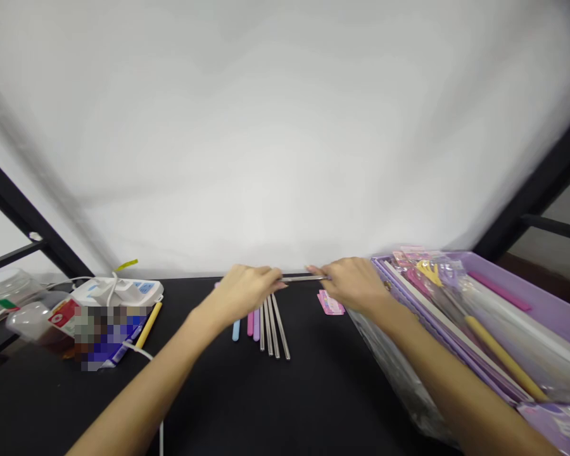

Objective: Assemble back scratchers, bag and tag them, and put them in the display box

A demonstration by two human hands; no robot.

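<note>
A thin silvery metal rod (304,278) is stretched level between my two hands above the back of the table. My left hand (247,288) grips its left end, fingers closed. At the other end, my right hand (354,282) has its fingers closed round the rod. Below and beside my left hand lie several similar metal rods (274,329) side by side, their far ends partly hidden by the hand. Left of them are a purple stick (256,326), a pink stick (250,324) and a light blue stick (236,330). Small pink cards (331,303) lie under my right hand.
A purple basket (494,272) at right holds bagged items, including a yellow-handled one (503,354). Clear plastic wrap (399,373) lies along its left side. At left are a white power strip (142,291), a yellow stick (149,324), a clear container (33,320) and a white cable (161,418).
</note>
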